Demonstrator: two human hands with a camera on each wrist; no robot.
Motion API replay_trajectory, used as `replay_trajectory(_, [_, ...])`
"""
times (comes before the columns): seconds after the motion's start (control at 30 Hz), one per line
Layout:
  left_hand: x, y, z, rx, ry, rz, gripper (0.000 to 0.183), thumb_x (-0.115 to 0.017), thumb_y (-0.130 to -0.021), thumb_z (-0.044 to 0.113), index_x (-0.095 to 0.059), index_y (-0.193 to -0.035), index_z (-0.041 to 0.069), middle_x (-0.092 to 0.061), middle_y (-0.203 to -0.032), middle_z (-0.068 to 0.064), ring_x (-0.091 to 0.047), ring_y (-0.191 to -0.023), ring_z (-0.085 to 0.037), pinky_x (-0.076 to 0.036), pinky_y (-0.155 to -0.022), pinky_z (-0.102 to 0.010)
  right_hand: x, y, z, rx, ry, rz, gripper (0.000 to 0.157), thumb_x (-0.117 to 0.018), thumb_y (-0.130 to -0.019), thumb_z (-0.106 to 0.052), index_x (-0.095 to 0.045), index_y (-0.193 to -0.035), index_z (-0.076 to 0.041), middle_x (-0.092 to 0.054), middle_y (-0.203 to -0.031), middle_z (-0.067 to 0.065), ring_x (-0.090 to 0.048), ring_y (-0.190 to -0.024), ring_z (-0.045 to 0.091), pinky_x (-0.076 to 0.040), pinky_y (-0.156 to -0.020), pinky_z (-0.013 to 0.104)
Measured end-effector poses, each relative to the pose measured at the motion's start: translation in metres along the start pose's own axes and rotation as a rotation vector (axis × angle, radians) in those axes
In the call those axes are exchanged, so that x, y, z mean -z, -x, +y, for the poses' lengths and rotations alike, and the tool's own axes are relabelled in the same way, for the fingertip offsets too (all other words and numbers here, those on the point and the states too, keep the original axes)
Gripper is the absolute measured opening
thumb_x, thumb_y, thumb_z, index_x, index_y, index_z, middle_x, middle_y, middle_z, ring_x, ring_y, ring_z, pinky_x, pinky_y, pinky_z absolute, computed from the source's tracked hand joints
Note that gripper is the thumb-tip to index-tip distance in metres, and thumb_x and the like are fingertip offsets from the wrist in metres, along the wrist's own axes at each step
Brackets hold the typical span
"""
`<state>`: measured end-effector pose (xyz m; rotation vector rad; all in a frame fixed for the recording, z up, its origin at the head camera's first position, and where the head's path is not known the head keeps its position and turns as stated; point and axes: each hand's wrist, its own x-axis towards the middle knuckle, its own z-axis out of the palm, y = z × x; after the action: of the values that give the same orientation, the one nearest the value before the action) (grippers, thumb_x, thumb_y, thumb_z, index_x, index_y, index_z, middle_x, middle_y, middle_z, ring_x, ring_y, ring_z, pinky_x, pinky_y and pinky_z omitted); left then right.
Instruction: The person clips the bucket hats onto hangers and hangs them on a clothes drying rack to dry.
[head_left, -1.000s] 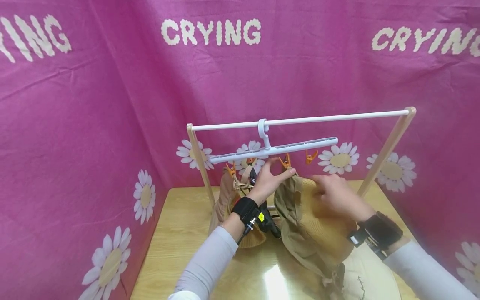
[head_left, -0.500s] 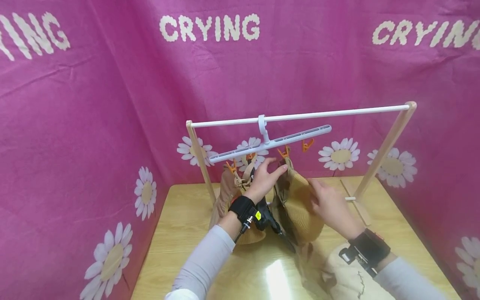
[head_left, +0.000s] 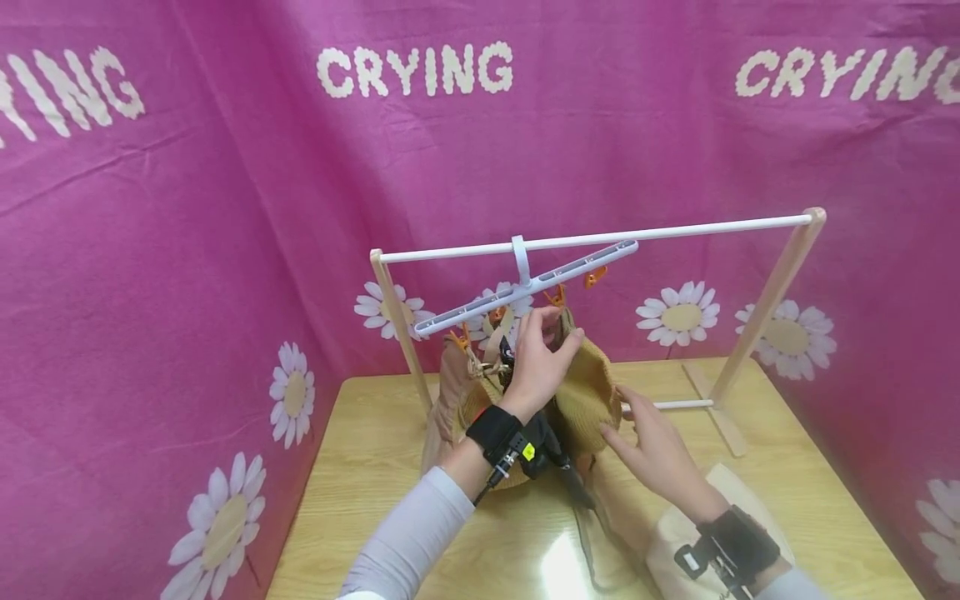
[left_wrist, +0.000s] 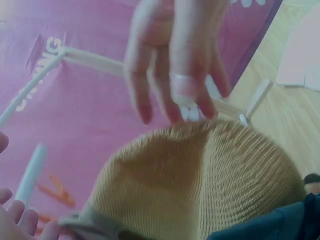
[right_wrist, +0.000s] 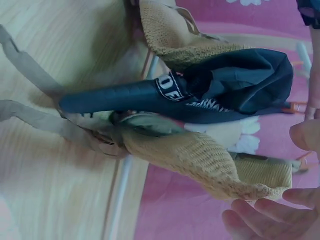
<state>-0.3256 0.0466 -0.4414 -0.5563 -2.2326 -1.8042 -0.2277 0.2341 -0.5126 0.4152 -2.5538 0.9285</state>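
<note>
A mustard knitted hat [head_left: 587, 404] with khaki fabric hangs below an orange clip [head_left: 555, 295] on the pale blue hanger [head_left: 525, 287]. Near its clipped top is my left hand [head_left: 536, 362], thumb and fingers apart; no firm pinch shows. My right hand [head_left: 652, 454] is at the hat's right edge, fingers spread and fairly straight; in the right wrist view its fingertips [right_wrist: 270, 212] lie beside the knitted rim. Next to it hangs a dark fabric item [right_wrist: 235, 90] with white lettering. Further left hangs another woven hat [right_wrist: 170, 35], partly covered by my left arm in the head view.
The hanger hooks over the white bar [head_left: 675, 233] of a wooden-legged rack [head_left: 772, 304]. One orange clip [head_left: 595, 277] hangs at the hanger's right with nothing in it. A cream cloth item [head_left: 675, 533] lies on the wooden table [head_left: 360, 492]. Pink curtain [head_left: 187, 275] stands behind.
The hanger has tilted and turned, its right end rising and shifting left. My right hand has moved from the hat's upper front down along its right edge. The hat now hangs more edge-on.
</note>
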Motion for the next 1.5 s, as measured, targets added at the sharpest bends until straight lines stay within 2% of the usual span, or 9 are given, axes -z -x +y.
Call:
replay_trajectory(0.1, [-0.009, -0.005, 0.003, -0.02, 0.022, -0.028, 0.053, -0.07, -0.101, 0.028, -0.051, -0.144, 0.004, -0.049, -0.142, -0.022, -0.052, -0.133, -0.037, -0.046, -0.112, -0.047, 0.003, 0.006, 0.01, -0.032, -0.01, 0.005, 0.063, -0.075, -0.096, -0.015, -0.046, -0.147, 0.009, -0.058, -0.138, 0.031, -0.069, -0.105, 0.045, -0.058, -0.084, 0.058])
replay_trajectory(0.27, [-0.026, -0.018, 0.004, 0.045, 0.007, -0.021, 0.055, -0.069, -0.101, 0.033, -0.05, -0.147, 0.011, -0.051, -0.147, -0.011, -0.055, -0.131, -0.03, -0.047, -0.111, -0.046, 0.01, 0.022, 0.03, -0.123, -0.032, -0.01, 0.064, -0.071, -0.099, -0.019, -0.043, -0.149, 0.01, -0.057, -0.138, 0.035, -0.069, -0.105, 0.049, -0.058, -0.086, 0.059])
replay_trajectory(0.37, [-0.036, -0.031, 0.004, 0.107, 0.01, 0.008, 0.063, -0.07, -0.1, 0.034, -0.047, -0.152, 0.009, -0.05, -0.153, -0.011, -0.055, -0.135, -0.031, -0.047, -0.112, -0.045, 0.014, 0.034, 0.042, -0.177, -0.044, -0.023, 0.065, -0.068, -0.102, -0.021, -0.04, -0.151, 0.011, -0.054, -0.139, 0.037, -0.067, -0.107, 0.052, -0.057, -0.087, 0.06])
replay_trajectory(0.53, [-0.052, -0.056, 0.0, 0.204, 0.029, 0.13, 0.08, -0.073, -0.096, 0.033, -0.037, -0.158, 0.0, -0.045, -0.159, -0.02, -0.045, -0.146, -0.033, -0.037, -0.12, -0.043, 0.02, 0.057, 0.064, -0.255, -0.067, -0.051, 0.066, -0.063, -0.106, -0.024, -0.035, -0.152, 0.014, -0.051, -0.139, 0.041, -0.064, -0.111, 0.056, -0.058, -0.088, 0.06])
replay_trajectory(0.77, [-0.066, -0.09, -0.009, 0.277, 0.037, 0.269, 0.093, -0.075, -0.093, 0.034, -0.024, -0.161, -0.004, -0.035, -0.164, -0.024, -0.033, -0.154, -0.032, -0.025, -0.126, -0.039, 0.028, 0.088, 0.109, -0.402, 0.003, -0.121, 0.071, -0.06, -0.107, -0.029, -0.031, -0.151, 0.019, -0.047, -0.141, 0.046, -0.06, -0.116, 0.06, -0.056, -0.089, 0.062])
replay_trajectory(0.97, [-0.078, -0.104, -0.013, 0.326, 0.017, 0.282, 0.1, -0.075, -0.094, 0.037, -0.017, -0.162, -0.008, -0.028, -0.166, -0.027, -0.027, -0.156, -0.032, -0.02, -0.127, -0.037, 0.041, 0.113, 0.155, -0.596, 0.039, -0.221, 0.076, -0.058, -0.107, -0.033, -0.027, -0.151, 0.021, -0.037, -0.147, 0.049, -0.042, -0.132, 0.066, -0.042, -0.102, 0.073])
replay_trajectory(1.17, [-0.091, -0.115, -0.015, 0.366, 0.105, 0.32, 0.101, -0.076, -0.092, 0.039, -0.019, -0.16, -0.01, -0.029, -0.165, -0.027, -0.028, -0.156, -0.03, -0.021, -0.127, -0.035, 0.046, 0.132, 0.185, -0.619, 0.149, -0.229, 0.076, -0.066, -0.101, -0.029, -0.033, -0.141, 0.027, -0.043, -0.137, 0.052, -0.043, -0.127, 0.068, -0.038, -0.105, 0.073])
replay_trajectory(1.33, [-0.095, -0.127, -0.019, 0.416, 0.188, 0.398, 0.086, -0.075, -0.093, 0.042, -0.034, -0.151, -0.007, -0.045, -0.154, -0.026, -0.039, -0.149, -0.032, -0.028, -0.124, -0.036, 0.046, 0.146, 0.199, -0.658, 0.19, -0.226, 0.085, -0.075, -0.093, -0.033, -0.035, -0.137, 0.029, -0.049, -0.127, 0.051, -0.048, -0.12, 0.068, -0.042, -0.102, 0.072])
replay_trajectory(1.5, [-0.098, -0.137, -0.025, 0.352, 0.252, 0.464, 0.054, -0.075, -0.094, 0.037, -0.057, -0.131, 0.003, -0.063, -0.133, -0.018, -0.053, -0.135, -0.032, -0.036, -0.119, -0.038, 0.048, 0.157, 0.212, -0.733, 0.159, -0.231, 0.095, -0.079, -0.089, -0.043, -0.036, -0.137, 0.027, -0.051, -0.126, 0.05, -0.051, -0.118, 0.066, -0.044, -0.1, 0.07])
